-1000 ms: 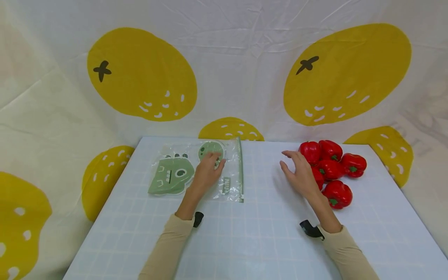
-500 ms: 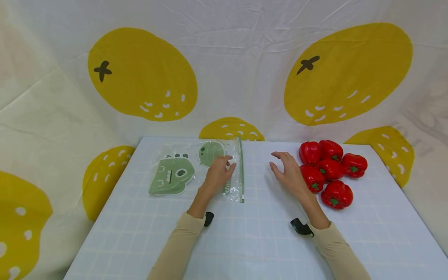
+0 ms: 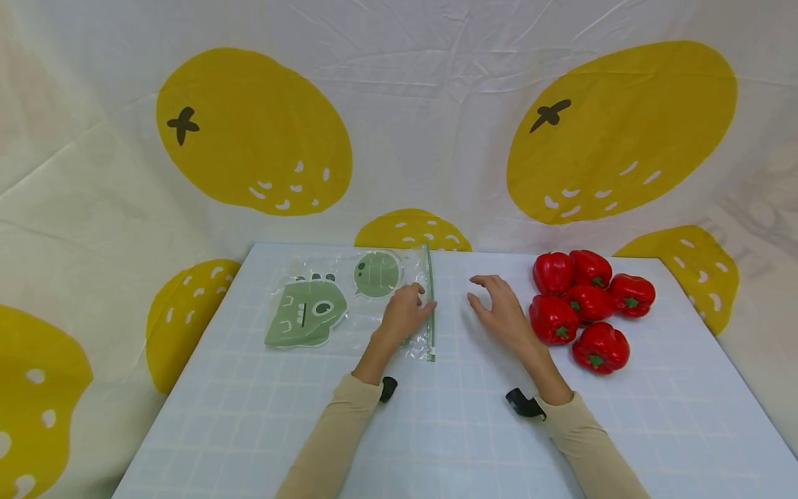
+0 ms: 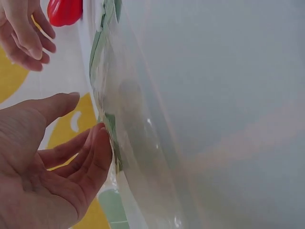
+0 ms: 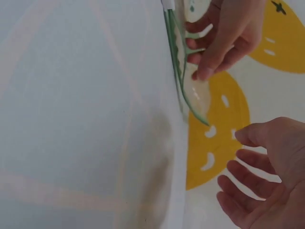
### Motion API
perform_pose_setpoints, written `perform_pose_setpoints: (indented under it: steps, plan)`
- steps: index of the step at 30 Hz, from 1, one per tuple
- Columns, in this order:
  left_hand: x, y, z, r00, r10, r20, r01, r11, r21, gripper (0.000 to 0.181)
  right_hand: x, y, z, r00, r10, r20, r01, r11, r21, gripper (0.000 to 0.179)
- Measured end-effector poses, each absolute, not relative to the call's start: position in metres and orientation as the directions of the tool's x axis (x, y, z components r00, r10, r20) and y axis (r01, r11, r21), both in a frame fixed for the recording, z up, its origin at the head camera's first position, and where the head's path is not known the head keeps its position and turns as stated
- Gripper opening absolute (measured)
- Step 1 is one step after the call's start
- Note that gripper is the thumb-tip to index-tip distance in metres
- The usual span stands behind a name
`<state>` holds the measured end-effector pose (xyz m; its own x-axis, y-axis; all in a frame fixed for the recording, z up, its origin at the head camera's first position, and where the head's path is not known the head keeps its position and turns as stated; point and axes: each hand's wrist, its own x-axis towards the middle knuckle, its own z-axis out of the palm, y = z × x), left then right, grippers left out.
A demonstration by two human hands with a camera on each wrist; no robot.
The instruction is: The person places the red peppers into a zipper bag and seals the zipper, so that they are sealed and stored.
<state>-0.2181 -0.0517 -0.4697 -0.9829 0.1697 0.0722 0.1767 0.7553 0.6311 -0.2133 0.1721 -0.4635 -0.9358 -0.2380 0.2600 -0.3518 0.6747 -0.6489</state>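
Observation:
A clear zip bag (image 3: 312,315) printed with a green dinosaur lies flat on the table, its green zip strip (image 3: 430,329) towards the right. My left hand (image 3: 402,313) is over the strip side of the bag, fingers loosely bent, thumb apart. In the left wrist view, the fingertips (image 4: 102,136) come right at the bag's film, with nothing between thumb and fingers. To the right of the strip, my right hand (image 3: 501,312) hovers with thumb and fingers spread and holds nothing. The right wrist view shows the zip edge (image 5: 176,57) beside the left hand.
Several red bell peppers (image 3: 589,303) with green stems sit clustered at the right, beyond the right hand. A white cloth (image 3: 430,125) with large yellow fruit prints hangs behind the table (image 3: 449,430). Black wrist cameras (image 3: 524,403) sit near both sleeve cuffs.
My left hand has moved right across the bag towards its zip strip. The right hand has moved left, away from the peppers, leaving more of them visible. Bag and peppers stay put.

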Motion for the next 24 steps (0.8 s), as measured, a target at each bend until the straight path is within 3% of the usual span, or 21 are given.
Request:
perform_pose_setpoints:
  steps: [11,24]
  plan:
    - [-0.217,-0.044,-0.472,-0.986,0.167,-0.025,0.111,0.756,0.645,0.033,-0.211,0.168,-0.468,-0.923,-0.281,0.263,-0.385,0.665,-0.639,0.041]
    - [-0.208,-0.049,-0.472,-0.977,0.214,-0.022,0.148,0.744,0.651,0.021,-0.205,0.169,-0.471,-0.926,-0.311,0.214,-0.375,0.687,-0.623,0.040]
